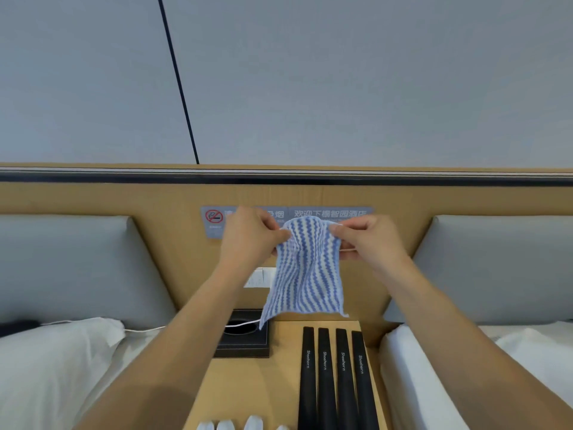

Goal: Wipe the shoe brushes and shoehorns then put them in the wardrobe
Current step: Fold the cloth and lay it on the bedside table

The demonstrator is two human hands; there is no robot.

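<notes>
Shoehorns (336, 380), four, black, long and flat, each lettered "Shoehorn" in white; they lie side by side, parallel, on the wooden bedside table (248, 386), on its right half. Head view: above the table you hold up a cloth (305, 274), blue-and-white wavy stripes, hanging free. Your left hand (248, 237) pinches its top left edge; your right hand (369, 238) pinches its top right edge. Black box (242, 339) at the table's rear left. White rounded items (235, 425) at its near edge, too cropped to identify.
</notes>
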